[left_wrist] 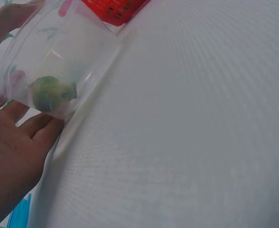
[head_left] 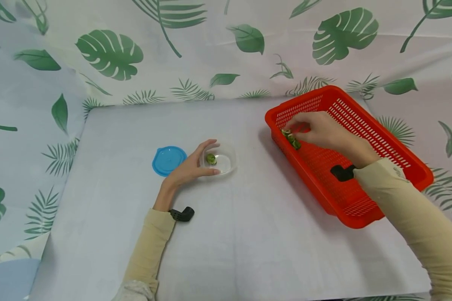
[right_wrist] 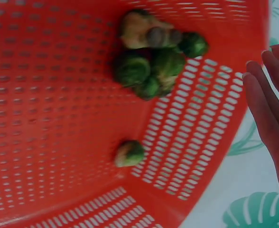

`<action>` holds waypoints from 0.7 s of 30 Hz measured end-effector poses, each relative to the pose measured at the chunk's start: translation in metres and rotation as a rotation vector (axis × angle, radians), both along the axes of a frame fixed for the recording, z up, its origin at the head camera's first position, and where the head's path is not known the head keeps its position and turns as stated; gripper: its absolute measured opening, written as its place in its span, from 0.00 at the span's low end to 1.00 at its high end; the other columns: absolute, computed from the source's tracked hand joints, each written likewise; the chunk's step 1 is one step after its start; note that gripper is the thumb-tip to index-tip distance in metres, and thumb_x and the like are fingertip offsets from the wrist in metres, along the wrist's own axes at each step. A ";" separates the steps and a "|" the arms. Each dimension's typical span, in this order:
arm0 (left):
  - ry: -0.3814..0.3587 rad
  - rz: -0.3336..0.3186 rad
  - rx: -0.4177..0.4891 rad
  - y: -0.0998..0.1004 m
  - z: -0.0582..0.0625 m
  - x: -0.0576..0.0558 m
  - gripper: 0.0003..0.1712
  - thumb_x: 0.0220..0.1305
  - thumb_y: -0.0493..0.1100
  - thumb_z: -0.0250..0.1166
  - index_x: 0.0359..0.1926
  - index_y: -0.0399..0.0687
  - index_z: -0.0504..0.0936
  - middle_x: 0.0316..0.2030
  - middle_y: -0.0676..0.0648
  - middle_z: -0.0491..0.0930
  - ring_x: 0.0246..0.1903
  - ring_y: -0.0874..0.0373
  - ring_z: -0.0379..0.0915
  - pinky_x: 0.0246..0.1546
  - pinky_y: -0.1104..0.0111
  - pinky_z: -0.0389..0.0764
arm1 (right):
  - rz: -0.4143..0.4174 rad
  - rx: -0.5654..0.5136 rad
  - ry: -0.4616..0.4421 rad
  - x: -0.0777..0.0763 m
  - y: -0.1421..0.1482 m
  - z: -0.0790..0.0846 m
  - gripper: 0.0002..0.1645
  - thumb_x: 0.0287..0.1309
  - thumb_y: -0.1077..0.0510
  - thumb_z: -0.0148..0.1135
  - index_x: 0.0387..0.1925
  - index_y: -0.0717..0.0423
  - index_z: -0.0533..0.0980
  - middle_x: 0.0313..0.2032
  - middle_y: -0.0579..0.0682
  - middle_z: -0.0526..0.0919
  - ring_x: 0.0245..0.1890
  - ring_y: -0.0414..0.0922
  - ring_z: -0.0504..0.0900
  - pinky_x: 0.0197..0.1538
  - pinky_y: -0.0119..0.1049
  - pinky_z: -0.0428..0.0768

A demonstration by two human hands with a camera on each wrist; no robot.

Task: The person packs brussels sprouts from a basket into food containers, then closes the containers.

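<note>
My left hand (head_left: 196,165) grips a clear plastic container (head_left: 227,161) by its sides, thumb on the near side and fingers on the far side. Inside it lies one green Brussels sprout (left_wrist: 51,94). Over the left part of a red slotted basket (head_left: 312,184) reaches my right hand (head_left: 320,127), its fingers bent down near a cluster of Brussels sprouts (right_wrist: 153,61). A gap shows between thumb and fingers, with nothing held there. Another sprout (right_wrist: 129,153) lies apart in the basket.
A round blue lid (head_left: 169,160) lies on the white tabletop (head_left: 226,242), left of the container. Behind the table hangs a leaf-print cloth (head_left: 211,50). The basket's raised rim (head_left: 384,125) surrounds the sprouts at the table's right side.
</note>
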State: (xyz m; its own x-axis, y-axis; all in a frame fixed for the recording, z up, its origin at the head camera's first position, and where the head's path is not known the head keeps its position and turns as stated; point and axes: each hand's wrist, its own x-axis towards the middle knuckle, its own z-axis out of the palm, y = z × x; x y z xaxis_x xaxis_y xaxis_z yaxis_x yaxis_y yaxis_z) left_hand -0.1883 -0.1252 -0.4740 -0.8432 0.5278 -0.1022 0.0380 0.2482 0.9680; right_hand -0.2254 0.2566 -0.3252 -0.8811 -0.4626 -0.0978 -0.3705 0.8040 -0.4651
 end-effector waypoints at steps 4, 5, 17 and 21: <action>0.002 -0.001 -0.010 0.000 0.000 0.000 0.55 0.61 0.51 0.76 0.81 0.70 0.52 0.79 0.59 0.57 0.81 0.59 0.35 0.77 0.39 0.47 | -0.019 -0.002 -0.026 -0.005 0.006 -0.009 0.16 0.62 0.70 0.63 0.50 0.58 0.85 0.46 0.56 0.88 0.43 0.50 0.81 0.44 0.38 0.79; 0.004 -0.002 -0.010 0.001 0.000 -0.001 0.55 0.61 0.52 0.76 0.81 0.70 0.52 0.79 0.58 0.57 0.81 0.59 0.35 0.77 0.38 0.47 | -0.023 -0.002 -0.032 -0.006 0.008 -0.011 0.16 0.62 0.70 0.63 0.50 0.58 0.85 0.46 0.57 0.88 0.43 0.51 0.81 0.44 0.38 0.79; 0.013 -0.001 -0.012 -0.001 -0.001 -0.001 0.55 0.61 0.52 0.76 0.81 0.68 0.52 0.78 0.62 0.57 0.81 0.62 0.37 0.76 0.39 0.49 | -0.047 -0.002 -0.127 -0.022 0.016 -0.040 0.23 0.60 0.71 0.60 0.54 0.55 0.85 0.51 0.58 0.86 0.44 0.53 0.76 0.37 0.38 0.73; 0.007 0.003 -0.008 -0.002 -0.001 -0.001 0.55 0.61 0.53 0.76 0.81 0.69 0.52 0.78 0.62 0.57 0.81 0.62 0.37 0.76 0.39 0.49 | -0.063 0.006 -0.171 -0.028 0.016 -0.047 0.24 0.59 0.73 0.58 0.54 0.56 0.84 0.53 0.61 0.84 0.45 0.54 0.75 0.36 0.39 0.73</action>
State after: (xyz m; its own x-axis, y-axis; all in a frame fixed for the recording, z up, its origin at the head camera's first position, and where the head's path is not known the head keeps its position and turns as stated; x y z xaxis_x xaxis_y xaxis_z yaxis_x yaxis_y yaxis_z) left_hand -0.1897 -0.1268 -0.4751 -0.8456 0.5243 -0.1007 0.0439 0.2564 0.9656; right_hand -0.2530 0.2723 -0.3725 -0.8785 -0.4064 -0.2511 -0.2357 0.8260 -0.5120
